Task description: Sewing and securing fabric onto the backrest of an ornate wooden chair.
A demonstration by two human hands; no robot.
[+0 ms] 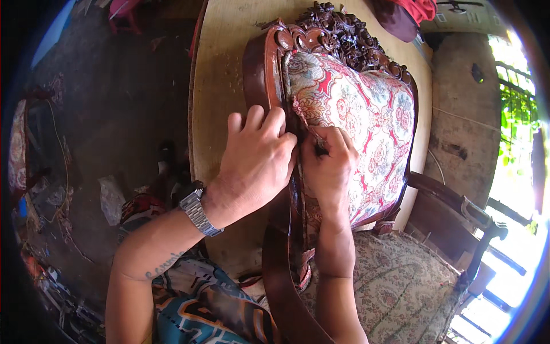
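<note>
A chair with a carved dark wooden frame [258, 71] lies tilted, its backrest covered in red, cream and grey floral fabric [372, 109]. My left hand [252, 155] bends over the left side of the frame, thumb and forefinger closed at the groove beside the padding. Whatever those fingertips hold is hidden. Just right of it, my right hand [334, 163] is closed in a pinch on a loose fabric edge [298, 109] running along the padding's left border. The two hands nearly meet at the seam.
Behind the backrest is a pale wooden board [220, 74]. A faded floral seat [401, 275] and a dark curved armrest [441, 189] lie at the lower right. Plastic scrap [111, 199] litters the dark floor at left. A red and maroon bundle [398, 17] rests at the top.
</note>
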